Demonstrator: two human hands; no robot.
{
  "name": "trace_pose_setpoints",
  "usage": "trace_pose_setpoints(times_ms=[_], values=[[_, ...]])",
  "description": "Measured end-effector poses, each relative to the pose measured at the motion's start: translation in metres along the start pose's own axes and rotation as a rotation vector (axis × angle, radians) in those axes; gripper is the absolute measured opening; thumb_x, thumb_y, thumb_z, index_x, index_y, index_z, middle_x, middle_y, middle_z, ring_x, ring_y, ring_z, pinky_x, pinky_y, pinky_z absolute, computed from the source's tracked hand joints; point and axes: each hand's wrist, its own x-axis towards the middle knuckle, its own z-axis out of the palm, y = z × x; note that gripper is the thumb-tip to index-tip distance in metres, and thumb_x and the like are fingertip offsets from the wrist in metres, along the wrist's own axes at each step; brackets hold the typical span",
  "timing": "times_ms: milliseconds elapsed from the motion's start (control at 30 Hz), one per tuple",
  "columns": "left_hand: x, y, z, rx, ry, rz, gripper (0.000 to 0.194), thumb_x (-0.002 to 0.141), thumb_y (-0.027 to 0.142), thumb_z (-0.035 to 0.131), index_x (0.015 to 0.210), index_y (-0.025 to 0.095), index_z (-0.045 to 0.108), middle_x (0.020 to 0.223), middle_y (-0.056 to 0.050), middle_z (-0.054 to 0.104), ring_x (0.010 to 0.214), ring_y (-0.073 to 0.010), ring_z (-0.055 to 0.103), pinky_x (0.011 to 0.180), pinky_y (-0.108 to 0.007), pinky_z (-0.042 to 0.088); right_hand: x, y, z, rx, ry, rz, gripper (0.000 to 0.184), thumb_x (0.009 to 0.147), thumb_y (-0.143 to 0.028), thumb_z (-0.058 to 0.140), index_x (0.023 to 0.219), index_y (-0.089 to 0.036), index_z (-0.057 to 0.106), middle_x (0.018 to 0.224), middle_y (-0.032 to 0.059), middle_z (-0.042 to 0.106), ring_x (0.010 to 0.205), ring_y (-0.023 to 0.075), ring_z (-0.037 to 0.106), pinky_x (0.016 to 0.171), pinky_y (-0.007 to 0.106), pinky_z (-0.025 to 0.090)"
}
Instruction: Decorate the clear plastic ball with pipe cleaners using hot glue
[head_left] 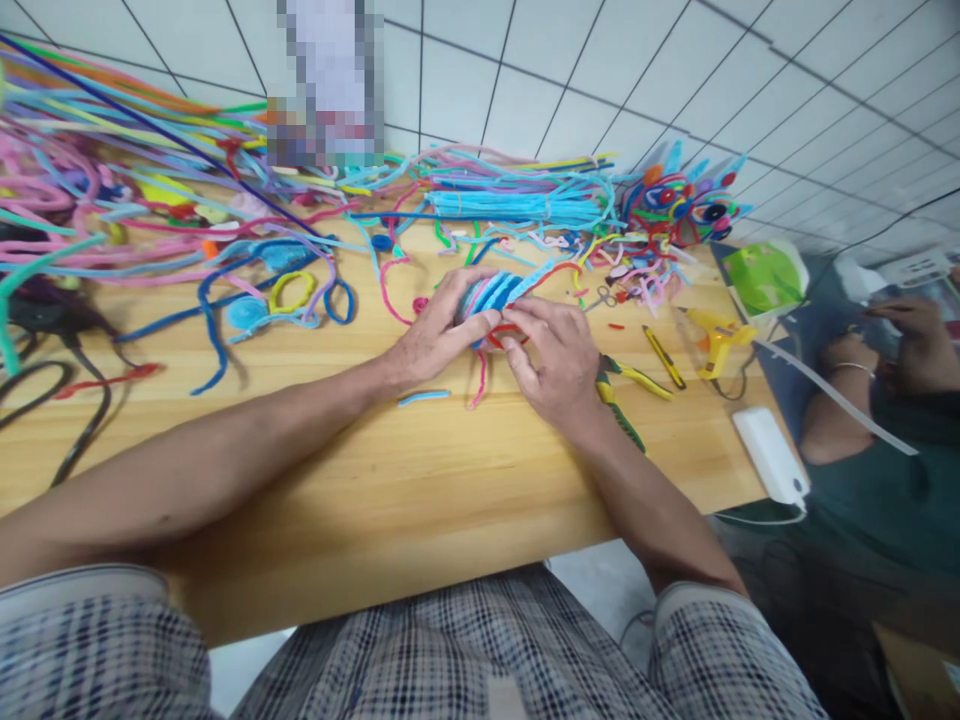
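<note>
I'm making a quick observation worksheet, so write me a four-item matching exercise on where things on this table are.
Things:
1. Pliers
2. Yellow ring
3. Striped piece
4. White box

Places:
A. In the grip of the left hand and right hand
B. Near the table's right edge
C. Beside the right hand
D. Beside a light blue disc

Pairs: 1-C, 2-D, 3-A, 4-B

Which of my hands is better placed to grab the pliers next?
Probably your right hand: the pliers lie just beside its wrist. Your left hand is farther off, across the striped piece, though both hands are on it.
</note>
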Motion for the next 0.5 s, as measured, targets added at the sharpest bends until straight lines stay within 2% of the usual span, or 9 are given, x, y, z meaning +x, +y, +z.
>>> trace_pose_setpoints(times_ms=[167, 367, 500], values=[[0.001, 0.002, 0.002, -0.060, 0.045, -0.058, 0.062, 0.104, 0.065, 0.068, 0.149, 0.025, 0.054, 0.150, -0.012, 0.064, 0.139, -0.0293, 0.063, 0.122, -0.045, 0.051, 0.000, 0.003, -0.001, 0.081, -0.002, 0.030, 0.031, 0.109, -0.030, 0.060, 0.139, -0.026, 0.068, 0.134, 0.0115, 0.080, 0.126, 0.0298, 0.074, 0.107, 0.053, 0.058], [0.001, 0.004, 0.001, -0.057, 0.028, -0.068, 0.061, 0.104, 0.067, 0.066, 0.146, 0.025, 0.053, 0.143, -0.010, 0.067, 0.129, -0.0266, 0.066, 0.115, -0.042, 0.055, 0.000, 0.009, -0.001, 0.140, 0.020, 0.070, 0.035, 0.108, -0.030, 0.061, 0.143, -0.027, 0.064, 0.138, 0.0124, 0.078, 0.130, 0.0302, 0.073, 0.108, 0.051, 0.061], [0.001, 0.004, 0.002, -0.052, 0.036, -0.050, 0.061, 0.103, 0.069, 0.065, 0.144, 0.025, 0.054, 0.141, -0.011, 0.067, 0.126, -0.0274, 0.067, 0.113, -0.044, 0.056, -0.001, 0.011, -0.001, 0.126, 0.056, 0.060, 0.040, 0.108, -0.033, 0.062, 0.147, -0.026, 0.062, 0.145, 0.0159, 0.072, 0.136, 0.0328, 0.069, 0.112, 0.055, 0.061]])
